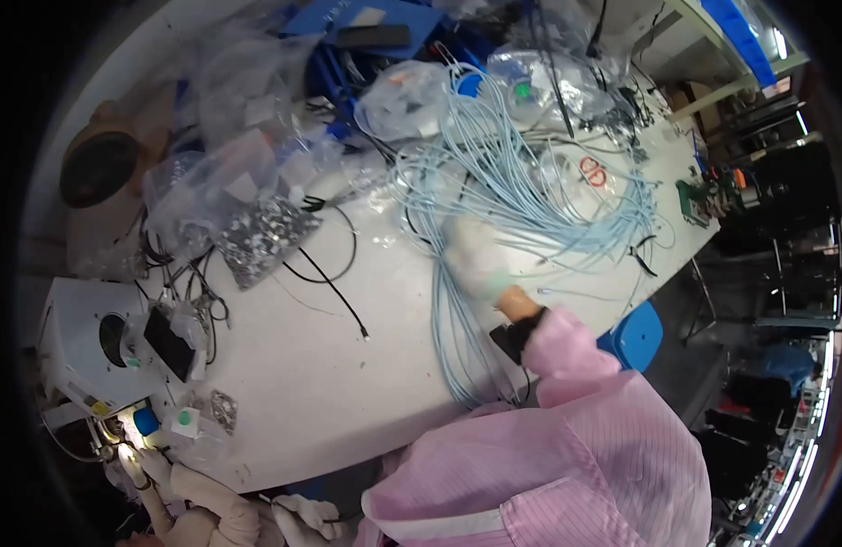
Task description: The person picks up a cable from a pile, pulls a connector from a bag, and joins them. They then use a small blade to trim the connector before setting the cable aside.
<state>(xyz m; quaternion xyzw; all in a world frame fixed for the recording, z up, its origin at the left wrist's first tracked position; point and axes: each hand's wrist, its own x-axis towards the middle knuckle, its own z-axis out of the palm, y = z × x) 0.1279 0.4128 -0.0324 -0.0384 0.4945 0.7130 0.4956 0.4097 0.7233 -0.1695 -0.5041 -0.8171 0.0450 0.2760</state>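
My right hand (476, 258), in a white glove and blurred by motion, lies on a bundle of light-blue cables (521, 182) on the white table (348, 383). The cables gather into one strand at the hand and run back toward me (453, 356); beyond it they fan out in loops. My pink sleeve (567, 356) ends at a black wrist strap (512, 337). My left hand is not in view.
Clear plastic bags (229, 182), one holding small metal parts (261, 235), lie at the left with black wires (334, 287). A white machine (83, 346) stands at the left edge. Another person's white-gloved hands (152, 467) work at the bottom left. A blue stool (635, 333) stands at the right.
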